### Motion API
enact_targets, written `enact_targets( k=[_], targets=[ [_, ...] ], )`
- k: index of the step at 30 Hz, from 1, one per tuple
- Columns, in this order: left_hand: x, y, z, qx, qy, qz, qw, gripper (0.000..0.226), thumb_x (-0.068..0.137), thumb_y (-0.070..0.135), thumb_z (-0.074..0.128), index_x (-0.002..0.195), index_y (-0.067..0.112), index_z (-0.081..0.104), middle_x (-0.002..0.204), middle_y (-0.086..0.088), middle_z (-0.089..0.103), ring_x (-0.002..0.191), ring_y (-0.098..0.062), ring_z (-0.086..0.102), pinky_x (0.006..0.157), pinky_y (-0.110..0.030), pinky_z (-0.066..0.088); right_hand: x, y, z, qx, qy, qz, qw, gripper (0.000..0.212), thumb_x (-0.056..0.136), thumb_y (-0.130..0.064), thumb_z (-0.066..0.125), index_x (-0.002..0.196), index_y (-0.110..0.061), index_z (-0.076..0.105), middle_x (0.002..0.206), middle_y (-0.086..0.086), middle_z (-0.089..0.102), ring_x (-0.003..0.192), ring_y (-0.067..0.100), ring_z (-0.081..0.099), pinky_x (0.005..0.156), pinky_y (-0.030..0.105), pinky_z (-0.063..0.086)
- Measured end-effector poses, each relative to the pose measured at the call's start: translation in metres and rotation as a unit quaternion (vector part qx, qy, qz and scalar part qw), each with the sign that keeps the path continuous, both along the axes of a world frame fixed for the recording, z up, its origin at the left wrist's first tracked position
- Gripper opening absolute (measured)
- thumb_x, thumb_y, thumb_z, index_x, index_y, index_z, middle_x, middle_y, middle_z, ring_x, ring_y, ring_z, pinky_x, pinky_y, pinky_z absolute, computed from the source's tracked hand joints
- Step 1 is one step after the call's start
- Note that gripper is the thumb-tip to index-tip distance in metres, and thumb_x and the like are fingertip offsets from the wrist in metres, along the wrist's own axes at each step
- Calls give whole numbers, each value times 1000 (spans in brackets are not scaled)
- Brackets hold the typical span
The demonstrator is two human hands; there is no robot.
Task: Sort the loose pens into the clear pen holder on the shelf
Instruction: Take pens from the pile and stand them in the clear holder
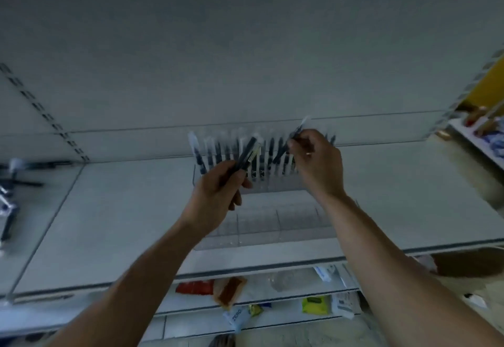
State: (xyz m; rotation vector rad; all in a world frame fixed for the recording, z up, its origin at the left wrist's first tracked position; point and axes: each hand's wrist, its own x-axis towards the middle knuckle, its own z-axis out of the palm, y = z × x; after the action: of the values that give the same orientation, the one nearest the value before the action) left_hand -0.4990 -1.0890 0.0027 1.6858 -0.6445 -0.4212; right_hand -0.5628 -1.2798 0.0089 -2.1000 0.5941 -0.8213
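The left grip [218, 191] was curled around a bundle of dark pens [245, 157]; the right grip [317, 164] pinched a single pen [297, 130] at its 11 o'clock. The clear pen holder [272, 225] stood on the shelf [122, 210], with a pen row [211, 156] along its 12 o'clock edge.

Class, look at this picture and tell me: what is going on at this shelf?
A person is filling the clear pen holder on the grey shelf. The left hand holds a small bunch of dark pens, while the right hand pinches a single pen above the back row, where standing pens are already lined up. The holder's front compartments look empty. More loose pens lie at the shelf's far left.
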Motion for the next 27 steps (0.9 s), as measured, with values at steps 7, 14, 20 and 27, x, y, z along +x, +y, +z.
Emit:
enact_targets(
  k=[7,14,20,27],
  targets=[
    [-23,-19,5,-23,32,73,997,15,98,6,47,101,12,60,77,5,69,57,-11,54,51,-22,43,-1,-14,-6,-87,0,102,991,12,94,-25,62,90,-13,64,74,-11,59,65,6,55,55,19,42],
    [-27,-19,4,-35,43,75,996,21,99,5,46,100,19,61,83,3,70,64,-14,56,56,-25,45,7,-5,-18,-158,108,97,977,17,95,-28,58,85,-14,61,70,-3,57,61,16,51,56,26,33],
    [-21,-6,9,-58,68,45,995,18,100,8,46,106,15,62,89,3,71,70,-12,60,60,-23,48,13,13,-14,-134,160,37,977,19,94,-29,55,82,-15,60,71,-1,62,64,17,57,57,28,39],
    [-16,1,16,-64,99,-37,992,20,101,19,44,116,20,57,84,1,69,57,-12,54,53,-25,45,-11,30,-10,-70,119,-31,990,21,90,-35,63,100,-18,68,93,-4,69,82,13,62,72,29,49]
  ],
)
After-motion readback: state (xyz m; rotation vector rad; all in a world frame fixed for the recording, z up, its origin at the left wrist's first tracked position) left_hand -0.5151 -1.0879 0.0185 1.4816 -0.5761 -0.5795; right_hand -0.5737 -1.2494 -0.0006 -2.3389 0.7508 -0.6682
